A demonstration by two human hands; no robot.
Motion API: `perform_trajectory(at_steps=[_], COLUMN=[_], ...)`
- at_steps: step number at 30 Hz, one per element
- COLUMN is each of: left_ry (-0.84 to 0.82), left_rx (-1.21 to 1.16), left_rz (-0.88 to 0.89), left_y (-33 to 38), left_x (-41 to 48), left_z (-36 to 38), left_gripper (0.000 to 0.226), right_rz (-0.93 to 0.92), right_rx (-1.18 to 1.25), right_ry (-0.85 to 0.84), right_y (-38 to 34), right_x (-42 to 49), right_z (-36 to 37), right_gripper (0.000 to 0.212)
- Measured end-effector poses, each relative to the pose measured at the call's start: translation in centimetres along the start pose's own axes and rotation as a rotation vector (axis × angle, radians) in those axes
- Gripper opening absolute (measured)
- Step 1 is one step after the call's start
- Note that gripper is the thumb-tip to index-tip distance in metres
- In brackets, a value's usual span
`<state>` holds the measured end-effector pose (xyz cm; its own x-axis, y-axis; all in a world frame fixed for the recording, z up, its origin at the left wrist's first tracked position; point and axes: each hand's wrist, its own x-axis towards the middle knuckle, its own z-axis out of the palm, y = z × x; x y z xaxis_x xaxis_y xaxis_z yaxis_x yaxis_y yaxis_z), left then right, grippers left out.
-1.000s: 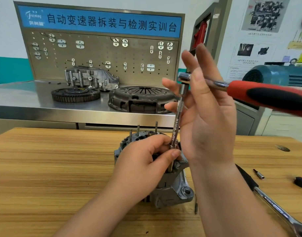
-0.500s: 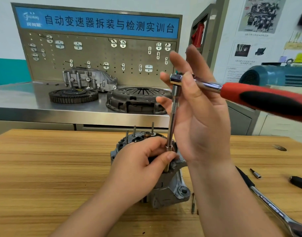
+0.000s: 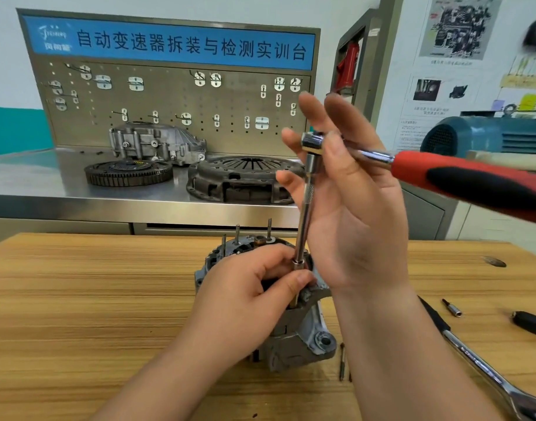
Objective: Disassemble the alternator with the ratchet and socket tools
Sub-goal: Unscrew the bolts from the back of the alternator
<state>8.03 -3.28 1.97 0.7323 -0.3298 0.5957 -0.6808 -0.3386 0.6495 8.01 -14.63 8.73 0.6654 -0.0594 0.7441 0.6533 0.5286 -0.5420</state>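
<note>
The alternator (image 3: 303, 344) stands upright mid-tabletop (image 3: 78, 299). My left hand (image 3: 245, 296) pinches the lower end of the extension bar (image 3: 304, 208) standing on its near right edge. My right hand (image 3: 351, 214), fingers (image 3: 344, 117) spread upward, pins the red-handled ratchet (image 3: 473, 183) by its head under the thumb. A second ratchet (image 3: 488, 372) lies to the right.

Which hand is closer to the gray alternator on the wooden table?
Left. The left hand rests on the alternator, pinching the extension bar at its lower end. The right hand is higher up, holding the ratchet by its head.
</note>
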Motion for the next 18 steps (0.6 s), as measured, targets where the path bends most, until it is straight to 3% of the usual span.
perform_trajectory(at_steps=[3,7,11,14,18], left_ry=[-0.001,-0.016,-0.001,0.000,-0.006], left_rx=[0.042,0.088,0.027,0.013,0.031], left_rz=[0.026,0.060,0.007,-0.018,-0.008], left_y=[-0.02,-0.03,0.13,0.29,0.19], left_x=[-0.06,-0.15,-0.19,-0.16,-0.21], left_z=[0.02,0.14,0.14,0.19,0.22], left_gripper=[0.008,0.021,0.011,0.013,0.020], right_rz=[0.062,0.180,0.037,-0.086,0.029], right_rx=[0.084,0.072,-0.055,-0.117,0.006], right_ry=[-0.026,-0.010,-0.024,-0.051,-0.049], right_y=[0.07,0.18,-0.10,-0.14,0.16], right_x=[0.01,-0.01,-0.06,-0.23,-0.28], right_z=[-0.21,-0.50,0.06,0.23,0.16], right_gripper=[0.027,0.045,0.025,0.022,0.027])
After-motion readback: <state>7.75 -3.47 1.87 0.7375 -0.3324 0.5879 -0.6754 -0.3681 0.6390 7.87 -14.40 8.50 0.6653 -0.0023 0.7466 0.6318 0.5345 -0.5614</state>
